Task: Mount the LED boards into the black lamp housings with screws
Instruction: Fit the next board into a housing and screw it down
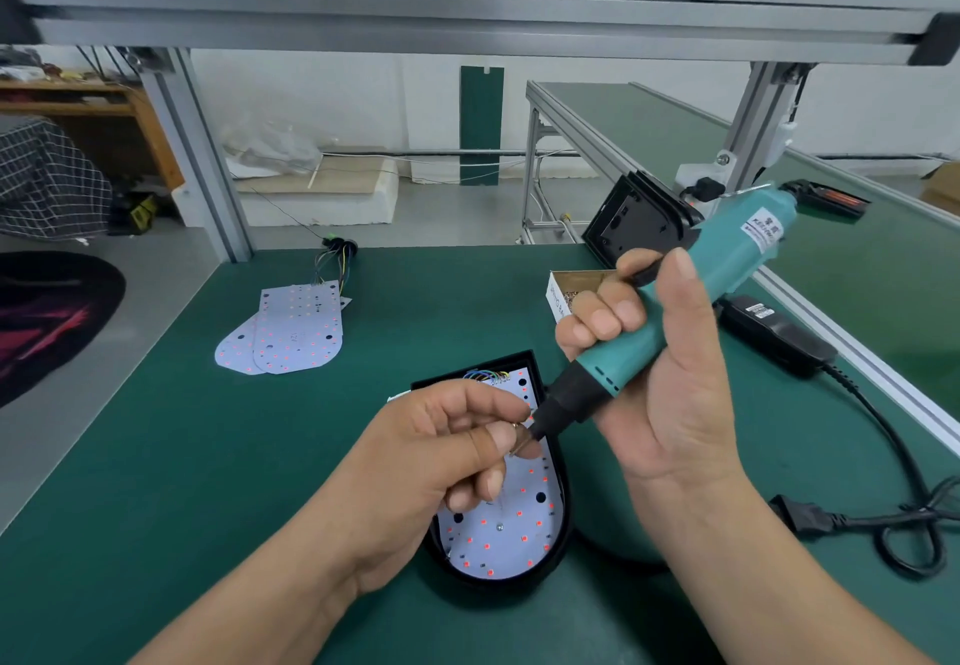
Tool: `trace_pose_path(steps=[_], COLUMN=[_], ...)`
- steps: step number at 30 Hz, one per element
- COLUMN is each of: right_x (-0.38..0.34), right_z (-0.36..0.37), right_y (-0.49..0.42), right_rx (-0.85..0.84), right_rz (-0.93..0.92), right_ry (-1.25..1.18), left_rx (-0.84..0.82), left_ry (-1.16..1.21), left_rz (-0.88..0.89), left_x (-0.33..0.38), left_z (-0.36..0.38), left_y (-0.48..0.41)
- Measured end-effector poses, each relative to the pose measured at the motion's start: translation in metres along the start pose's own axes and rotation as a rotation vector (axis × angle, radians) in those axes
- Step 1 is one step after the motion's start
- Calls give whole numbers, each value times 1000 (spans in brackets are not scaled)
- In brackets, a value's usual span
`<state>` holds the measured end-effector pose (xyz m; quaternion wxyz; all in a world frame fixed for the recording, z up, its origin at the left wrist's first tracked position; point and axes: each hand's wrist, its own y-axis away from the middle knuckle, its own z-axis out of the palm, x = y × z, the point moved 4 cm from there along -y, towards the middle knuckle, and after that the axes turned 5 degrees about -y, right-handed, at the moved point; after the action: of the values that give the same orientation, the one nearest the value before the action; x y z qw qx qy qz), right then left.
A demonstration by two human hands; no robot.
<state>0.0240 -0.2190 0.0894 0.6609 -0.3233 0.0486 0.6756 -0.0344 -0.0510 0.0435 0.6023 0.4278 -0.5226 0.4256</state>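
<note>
Left hand: the left hand [457, 436] pinches a small brass-coloured screw [515, 438] between thumb and forefinger, right at the black nose of the driver.
Right hand: the right hand [649, 368] wraps its fingers round the teal plastic electric screwdriver [691, 295], thumb up along the body, nose tilted down and to the left.
Board: the white rounded LED board with red chips [511, 534] lies inside the black plastic lamp housing [568, 508] on the green bench mat [208, 456], directly under both hands.
Fixed so far: one silver screw head [500, 526] shows near the close end of the board. The other holes look open.
Step in hand: by my read, seating the screw on the bit before it goes down to a hole.
Doing it well: get the screw square on the tip, then bring the driver upright over the hole. Tilted like this it would likely cross-thread.
Watch for: the board shifting in the housing as the tool presses. A free finger holding it down should help.
Supplies: the open cardboard screw box [576, 285] sits behind the right hand, and spare white LED boards [291, 332] lie well apart to the far left.
</note>
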Motion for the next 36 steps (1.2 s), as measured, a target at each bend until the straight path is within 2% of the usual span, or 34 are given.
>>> trace_pose_path(steps=[5,8,27,36], right_x=[-9,-9,-9,-7], right_z=[-7,-9,-9,-9], right_y=[-3,-3,-4,-5], right_rx=[158,186,144,63], right_rz=[-84,-101,-84,-27], right_ry=[-29,-19,29,42], left_rx=[56,71,100,64], left_ry=[-44,-33,32,-105], left_rz=[-15,-22,-21,36], left_x=[-4,-5,-5,-7], left_z=[-2,-1,-2,-3], left_y=[0,0,0,0])
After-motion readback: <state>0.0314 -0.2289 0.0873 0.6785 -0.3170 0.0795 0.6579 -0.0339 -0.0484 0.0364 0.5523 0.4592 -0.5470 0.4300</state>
